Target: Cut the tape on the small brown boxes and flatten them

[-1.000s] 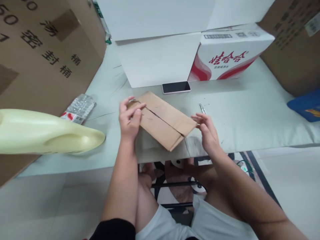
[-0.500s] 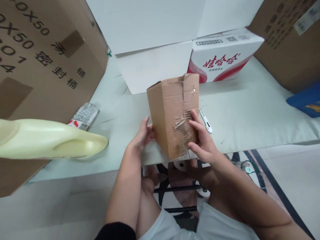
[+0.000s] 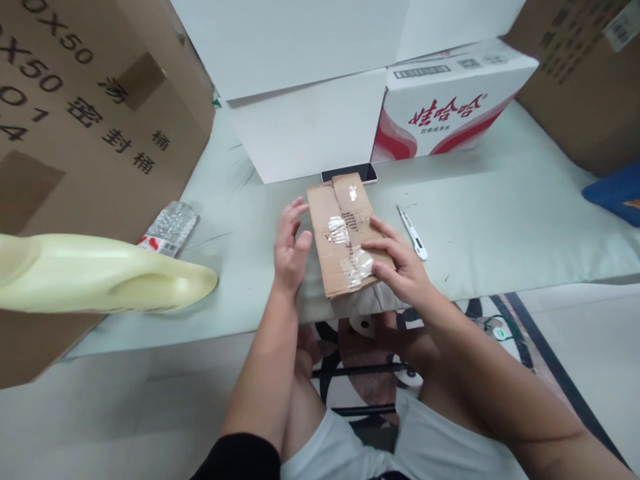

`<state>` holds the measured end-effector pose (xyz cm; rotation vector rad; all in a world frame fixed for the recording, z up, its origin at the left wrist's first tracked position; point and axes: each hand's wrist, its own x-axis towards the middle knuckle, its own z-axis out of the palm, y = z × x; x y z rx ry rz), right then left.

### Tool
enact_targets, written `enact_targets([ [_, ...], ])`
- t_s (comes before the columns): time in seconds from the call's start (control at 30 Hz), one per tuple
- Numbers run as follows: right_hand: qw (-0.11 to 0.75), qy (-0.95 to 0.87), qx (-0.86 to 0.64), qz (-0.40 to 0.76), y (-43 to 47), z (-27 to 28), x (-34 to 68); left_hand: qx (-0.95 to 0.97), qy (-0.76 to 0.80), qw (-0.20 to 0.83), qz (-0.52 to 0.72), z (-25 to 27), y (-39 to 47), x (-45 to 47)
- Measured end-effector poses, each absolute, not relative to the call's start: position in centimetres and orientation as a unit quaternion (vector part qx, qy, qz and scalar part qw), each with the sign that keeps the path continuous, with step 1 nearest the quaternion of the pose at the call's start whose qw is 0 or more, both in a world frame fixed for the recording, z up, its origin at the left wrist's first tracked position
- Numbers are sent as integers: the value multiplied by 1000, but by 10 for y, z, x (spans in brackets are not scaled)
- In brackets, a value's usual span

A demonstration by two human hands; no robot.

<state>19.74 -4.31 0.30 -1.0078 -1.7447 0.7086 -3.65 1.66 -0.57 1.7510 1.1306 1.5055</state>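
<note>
A small brown cardboard box (image 3: 345,230), with strips of shiny clear tape on its torn top, lies at a slant near the table's front edge. My right hand (image 3: 400,263) rests over its right side, fingers and thumb spread on the top face. Just off the box's left side, my left hand (image 3: 291,247) is open, holding nothing. A white utility knife (image 3: 413,233) lies to the right of the box. Behind the box is a dark-screened phone (image 3: 367,173), partly hidden by it.
A pale yellow bottle (image 3: 115,273) and a clear plastic packet (image 3: 173,227) are on the left, beside a big carton (image 3: 125,107). White panels (image 3: 310,127) and a red-and-white carton (image 3: 445,117) stand behind. On the right are a blue object (image 3: 615,197) and another brown carton (image 3: 565,100).
The cardboard box has tipped from standing raised to lying lower, its taped face up. My left hand has come off its side. The phone behind it has come into view.
</note>
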Motion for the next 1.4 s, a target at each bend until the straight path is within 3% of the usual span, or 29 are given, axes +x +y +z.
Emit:
enact_targets([
  [0.17, 474, -720, -417, 287, -48, 5, 194, 752, 374, 267, 472, -6, 13, -28],
  [0.4, 476, -658, -532, 240, -39, -8, 221, 729, 401, 254, 493, -10, 14, -28],
  [0.47, 416, -624, -639, 173, -29, -18, 241, 717, 403, 260, 505, -10, 13, -30],
  [0.6, 191, -617, -756, 107, -13, -34, 269, 701, 407, 278, 516, -9, 10, -37],
  [0.7, 136, -619, -765, 114, -11, -34, 271, 693, 408, 287, 520, -10, 9, -38],
  [0.8, 187, -602, -763, 145, -15, -24, 269, 688, 410, 284, 527, -10, 9, -36],
  [0.97, 421, -548, -689, 218, -39, 4, 262, 700, 403, 276, 522, -7, 7, -26],
  [1.07, 511, -553, -612, 242, -59, 23, 251, 699, 404, 271, 523, -7, 6, -18],
  [1.23, 555, -617, -475, 290, -84, 44, 240, 705, 423, 247, 513, -9, 7, -8],
  [1.4, 524, -672, -384, 356, -92, 52, 238, 713, 426, 230, 508, -8, 7, -6],
])
